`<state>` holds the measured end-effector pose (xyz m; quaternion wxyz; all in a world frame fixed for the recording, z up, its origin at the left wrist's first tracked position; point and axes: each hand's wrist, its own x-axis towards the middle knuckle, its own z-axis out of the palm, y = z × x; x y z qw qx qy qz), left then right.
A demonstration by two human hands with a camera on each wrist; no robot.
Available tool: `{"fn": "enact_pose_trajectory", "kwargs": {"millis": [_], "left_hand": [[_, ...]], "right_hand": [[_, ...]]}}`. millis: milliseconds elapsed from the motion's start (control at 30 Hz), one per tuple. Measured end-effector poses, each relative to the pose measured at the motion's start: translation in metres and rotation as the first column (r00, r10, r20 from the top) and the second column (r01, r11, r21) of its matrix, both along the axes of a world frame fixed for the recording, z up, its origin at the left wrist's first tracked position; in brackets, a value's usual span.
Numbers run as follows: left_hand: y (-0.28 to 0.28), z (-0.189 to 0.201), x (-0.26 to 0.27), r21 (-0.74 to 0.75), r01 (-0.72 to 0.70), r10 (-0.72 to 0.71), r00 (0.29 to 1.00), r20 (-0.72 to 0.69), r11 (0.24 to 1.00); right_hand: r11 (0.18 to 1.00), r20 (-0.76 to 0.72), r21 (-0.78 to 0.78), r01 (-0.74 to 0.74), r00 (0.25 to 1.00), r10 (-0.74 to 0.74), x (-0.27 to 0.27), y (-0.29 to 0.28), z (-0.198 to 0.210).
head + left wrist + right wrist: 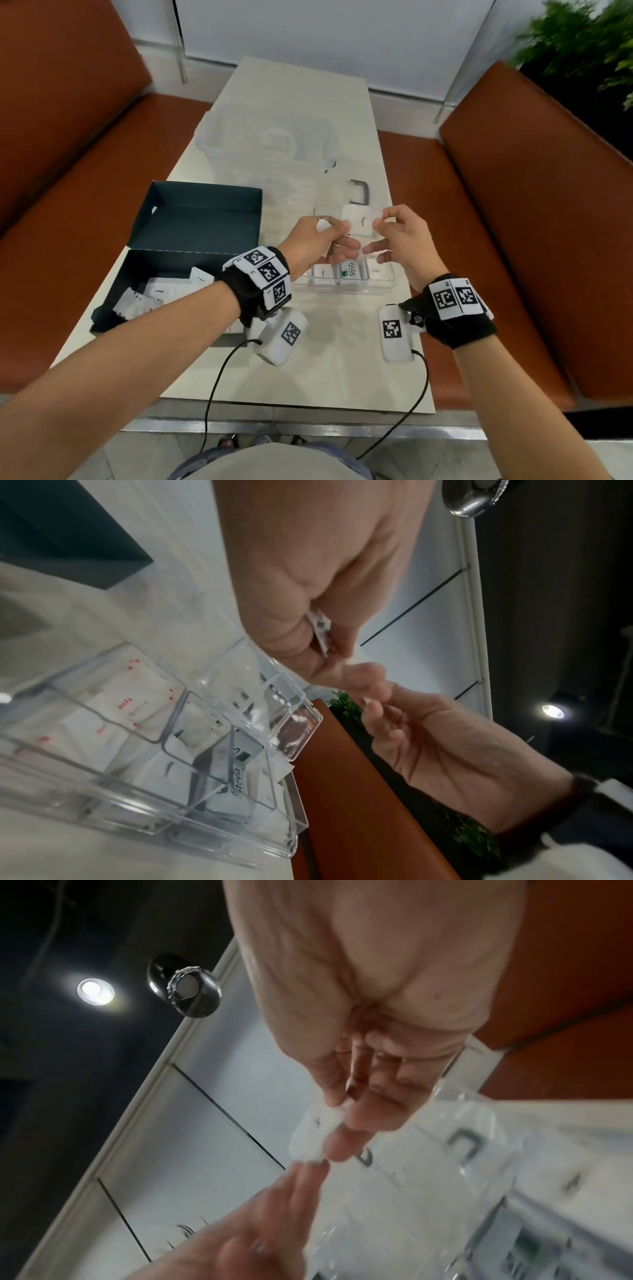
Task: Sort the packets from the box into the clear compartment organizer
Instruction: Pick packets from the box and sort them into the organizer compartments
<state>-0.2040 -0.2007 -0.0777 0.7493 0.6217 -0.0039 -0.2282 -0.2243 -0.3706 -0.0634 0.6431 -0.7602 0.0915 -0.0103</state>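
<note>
A white packet [358,221] with small print hangs above the clear compartment organizer [383,286]. My right hand [378,222] pinches its right edge, and the packet [315,1131] also shows at my fingertips in the right wrist view. My left hand [337,236] is curled and pinches another small white packet [322,631] between thumb and fingers. Its thumb tip reaches the first packet's left edge; I cannot tell whether it grips it. The organizer [301,739] holds several packets, one marked Stevia [351,270]. The dark box [191,222] stands open at the left with loose packets [154,294] inside.
A large clear lidded container [270,144] stands at the back of the pale table [308,370]. A grey handle [359,192] sits just behind the organizer. Orange benches [513,205] flank the table on both sides. Cables run from my wrists off the near edge.
</note>
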Motion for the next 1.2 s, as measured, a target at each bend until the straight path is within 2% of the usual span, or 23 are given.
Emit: {"fn": "enact_pose_trajectory", "kwargs": {"millis": [133,233,333,500,600,667,833,900,1000,1067,1200], "left_hand": [[-0.013,-0.004,0.003,0.11,0.004,-0.008,1.0,0.029,0.994],[-0.018,-0.008,0.004,0.141,-0.005,0.002,1.0,0.017,0.99],[-0.02,-0.012,0.003,0.15,-0.021,0.021,1.0,0.004,0.988],[-0.022,-0.015,0.002,0.159,-0.054,0.056,0.998,-0.005,0.986],[-0.022,-0.017,0.001,0.16,-0.07,0.073,0.997,-0.013,0.985],[-0.022,-0.018,0.001,0.154,-0.078,0.082,0.997,-0.017,0.985],[-0.019,-0.019,-0.002,0.148,-0.1,0.105,0.994,-0.028,0.984],[-0.018,-0.019,-0.002,0.149,-0.101,0.106,0.994,-0.022,0.984],[-0.015,-0.019,-0.002,0.152,-0.109,0.113,0.993,-0.018,0.982],[-0.014,-0.019,-0.001,0.157,-0.116,0.121,0.992,-0.023,0.981],[-0.014,-0.019,-0.001,0.168,-0.119,0.126,0.992,-0.033,0.979]], "right_hand": [[0.952,0.035,-0.306,0.026,0.999,-0.016,0.015,-0.039,-0.003],[0.823,-0.049,-0.566,-0.047,0.999,0.023,0.027,-0.057,-0.014],[0.651,-0.141,-0.74,-0.169,0.985,0.097,0.036,-0.062,-0.029],[0.486,-0.305,-0.807,-0.336,0.941,0.144,0.044,-0.053,-0.047],[0.409,-0.325,-0.845,-0.345,0.938,0.119,0.046,-0.046,-0.056],[0.418,-0.282,-0.858,-0.298,0.954,0.101,0.046,-0.045,-0.061],[0.519,-0.173,-0.834,-0.189,0.982,0.08,0.04,-0.047,-0.073],[0.509,-0.122,-0.847,-0.153,0.988,0.093,0.037,-0.051,-0.075],[0.382,-0.081,-0.917,-0.12,0.99,0.115,0.033,-0.06,-0.073],[0.289,-0.127,-0.943,-0.163,0.982,0.141,0.032,-0.064,-0.072],[0.189,-0.235,-0.943,-0.274,0.951,0.203,0.035,-0.065,-0.07]]}}
